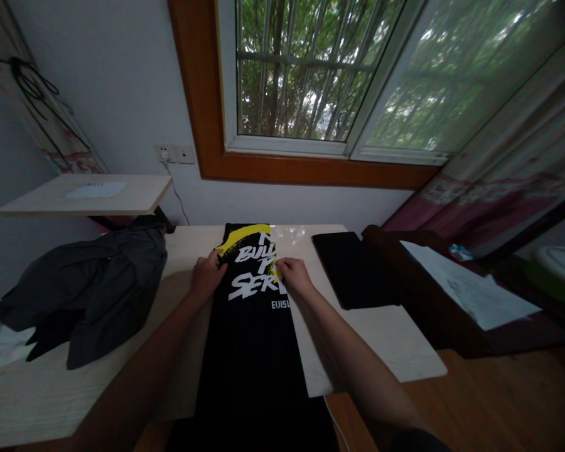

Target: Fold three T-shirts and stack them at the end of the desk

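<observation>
A black T-shirt (254, 351) with white lettering and a yellow print lies folded into a long strip on the pale wooden table (179, 351), its lower end reaching past the front edge toward me. My left hand (208, 273) grips its left side near the far end, thumb on top of the cloth. On the opposite side, my right hand (294, 274) pinches the right edge beside the lettering. Part of the print is folded out of sight. To the right rests a flat, folded black piece of cloth (358, 270).
A heap of dark grey clothing (108, 289) lies at the left, below a small raised wooden shelf (85, 194) bearing a paper. Beyond the table's right side stands a dark brown piece of furniture (433, 301) with a white sheet (471, 289). A window (311, 75) is behind.
</observation>
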Tool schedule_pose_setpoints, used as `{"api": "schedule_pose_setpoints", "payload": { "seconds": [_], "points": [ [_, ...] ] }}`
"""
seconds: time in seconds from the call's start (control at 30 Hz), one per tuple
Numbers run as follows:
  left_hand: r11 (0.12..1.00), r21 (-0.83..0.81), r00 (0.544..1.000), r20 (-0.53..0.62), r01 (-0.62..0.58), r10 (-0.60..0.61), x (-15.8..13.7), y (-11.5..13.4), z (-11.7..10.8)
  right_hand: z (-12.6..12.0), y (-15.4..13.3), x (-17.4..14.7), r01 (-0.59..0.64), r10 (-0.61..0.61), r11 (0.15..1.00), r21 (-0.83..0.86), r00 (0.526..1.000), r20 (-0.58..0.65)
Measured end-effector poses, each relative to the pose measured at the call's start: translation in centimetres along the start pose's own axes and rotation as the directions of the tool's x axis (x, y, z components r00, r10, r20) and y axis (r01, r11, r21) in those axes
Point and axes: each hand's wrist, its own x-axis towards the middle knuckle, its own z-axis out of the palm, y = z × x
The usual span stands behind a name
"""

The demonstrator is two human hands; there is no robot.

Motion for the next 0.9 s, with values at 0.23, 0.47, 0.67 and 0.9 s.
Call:
{"api": "schedule_pose_setpoints", "payload": {
  "seconds": [0.23, 0.47, 0.67, 0.9],
  "points": [
    [0.987, -0.154, 0.983, 0.181, 0.036, -0.008, -3.2, -0.3, -1.4, -0.5, 1.2, -2.6, 0.11, -0.11, 0.994, -0.006, 0.993, 0.045],
    [0.97, -0.238, 0.894, 0.421, -0.054, 0.153, -7.9, -0.1, -4.5, -2.7, 2.0, -6.9, 0.199, -0.194, 0.98, -0.007, 0.963, 0.186],
    [0.913, -0.363, 0.815, 0.462, -0.187, 0.35, -10.3, -1.9, -5.6, -4.5, 2.1, -9.3, 0.372, -0.367, 0.927, 0.044, 0.879, 0.303],
    [0.864, -0.24, 0.774, 0.385, -0.443, 0.503, -9.9, -3.4, -6.0, -4.4, 1.5, -10.7, 0.454, -0.421, 0.889, -0.054, 0.859, 0.293]
  ]
}}
